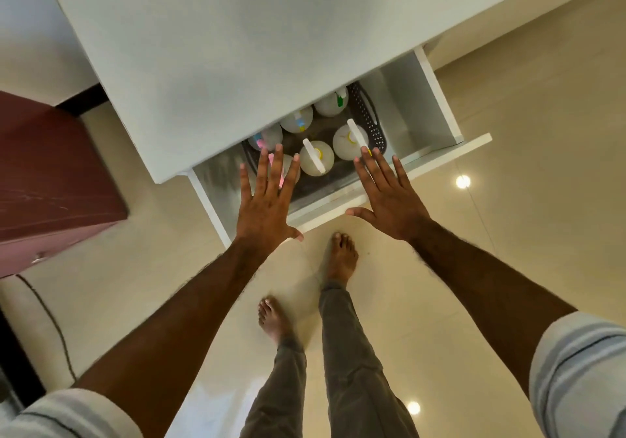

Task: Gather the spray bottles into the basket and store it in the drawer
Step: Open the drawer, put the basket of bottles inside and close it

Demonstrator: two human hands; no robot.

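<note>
Both hands are spread flat, fingers straight and apart, holding nothing: the left hand (267,197) hangs above the near-left part of the open drawer (437,98), the right hand (389,197) above its near-right part, with the thumb of each close to the drawer's front panel (440,154). The dark perforated basket (367,112) already sits inside the drawer, just beyond the fingertips, with the spray bottles (316,163) standing upright in it; several are visible, and one is partly hidden under the left fingers. What remains, by my judgement, is to close the drawer, and the main risk lies there: the bottles' tall nozzles stand near the underside of the white countertop (220,64) that overhangs the far half of the drawer, so a head that sits too high could catch on that edge, or a hard shove could tip a bottle. Fingers left over the drawer's rim could also be pinched as it slides in. Beyond the fingertips the room is tight under the counter edge. To the right of the right hand the drawer has bare floor beside the basket, so the basket may slide. Behind the hands the tiled floor (508,234) gives free room to draw back, though a bare foot (342,258) stands just below the front panel.
</note>
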